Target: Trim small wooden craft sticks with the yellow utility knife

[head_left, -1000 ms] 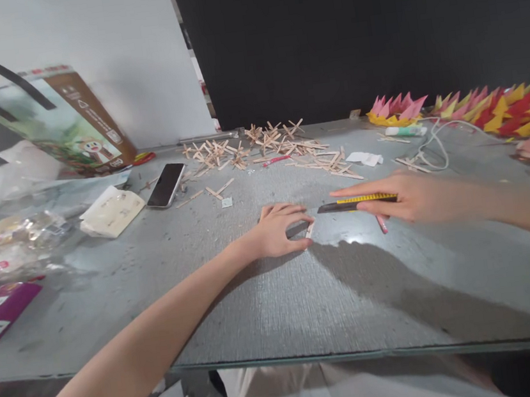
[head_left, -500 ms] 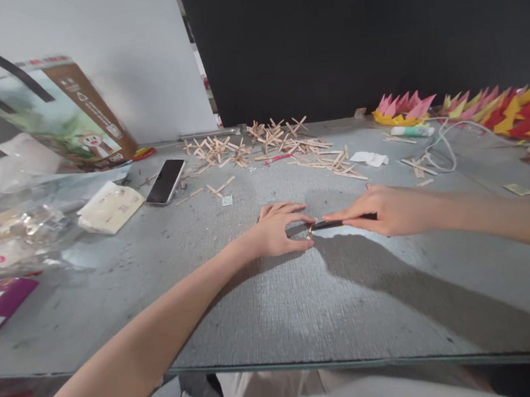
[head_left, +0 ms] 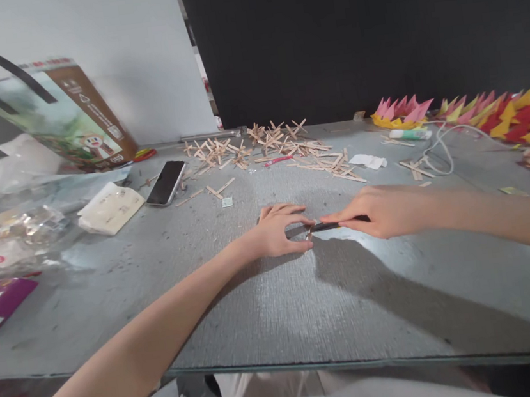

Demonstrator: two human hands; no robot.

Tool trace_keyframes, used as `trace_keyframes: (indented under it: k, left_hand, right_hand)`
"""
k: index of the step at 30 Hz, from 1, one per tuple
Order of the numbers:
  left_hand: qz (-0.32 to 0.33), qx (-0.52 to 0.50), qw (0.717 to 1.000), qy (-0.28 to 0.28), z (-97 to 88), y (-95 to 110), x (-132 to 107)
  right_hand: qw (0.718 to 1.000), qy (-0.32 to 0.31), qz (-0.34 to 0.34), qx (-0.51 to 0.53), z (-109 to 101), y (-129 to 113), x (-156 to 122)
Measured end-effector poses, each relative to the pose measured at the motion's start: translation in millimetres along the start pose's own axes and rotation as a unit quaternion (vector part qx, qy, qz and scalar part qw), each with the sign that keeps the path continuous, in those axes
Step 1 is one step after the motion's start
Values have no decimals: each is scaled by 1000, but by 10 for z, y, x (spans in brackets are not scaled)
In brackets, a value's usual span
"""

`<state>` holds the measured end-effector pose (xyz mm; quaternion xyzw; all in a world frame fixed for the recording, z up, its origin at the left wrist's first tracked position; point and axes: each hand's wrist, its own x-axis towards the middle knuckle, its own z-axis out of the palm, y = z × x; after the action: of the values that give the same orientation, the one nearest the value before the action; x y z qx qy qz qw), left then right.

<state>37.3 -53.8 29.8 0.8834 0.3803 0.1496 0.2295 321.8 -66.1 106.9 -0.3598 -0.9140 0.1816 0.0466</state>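
My left hand (head_left: 276, 232) rests on the grey table, its thumb and index finger closed on the two ends of a small pale wooden stick (head_left: 309, 235). Only a short piece of that stick shows between the fingertips. From the right, my right hand (head_left: 382, 211) grips a slim black tool (head_left: 329, 225) that looks like a craft knife. It lies nearly level, and its tip meets the stick beside my left fingertips. Part of the tool's handle is hidden inside my right hand.
Behind my hands lies a pile of wooden sticks (head_left: 277, 138), many crossed. A phone (head_left: 166, 183), folded tissues (head_left: 110, 208) and a paper bag (head_left: 69, 116) stand left. A glue stick (head_left: 410, 134), white cable (head_left: 442, 154) and folded-paper pieces (head_left: 520, 115) lie right. The table edge (head_left: 314, 365) is near me.
My right hand and the black tool have shifted slightly left along the stick. My left hand keeps its place and its hold.
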Motion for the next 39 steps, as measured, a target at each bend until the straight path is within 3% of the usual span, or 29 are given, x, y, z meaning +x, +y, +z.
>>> trace_keyframes:
  k: [2, 7, 13, 21, 30, 39]
  left_hand:
    - [-5, 2, 1000, -3, -8, 10, 5]
    - [-8, 2, 1000, -10, -27, 21, 18]
    - [11, -4, 1000, -8, -17, -7, 26]
    - [25, 3, 1000, -13, -43, -8, 10]
    - [30, 1, 1000, -10, -53, 15, 1]
    - [-2, 1, 1000, 23, 77, 1, 11]
  right_hand:
    - [998, -56, -2, -37, -84, -117, 82]
    - [984, -110, -53, -127, -280, -371, 350]
    - [973, -179, -59, -132, -366, -386, 582]
    - [980, -161, -17, -118, -370, -574, 707]
    - [967, -194, -19, -166, -420, -696, 717]
    - [956, -231, 75, -164, -345, -749, 695]
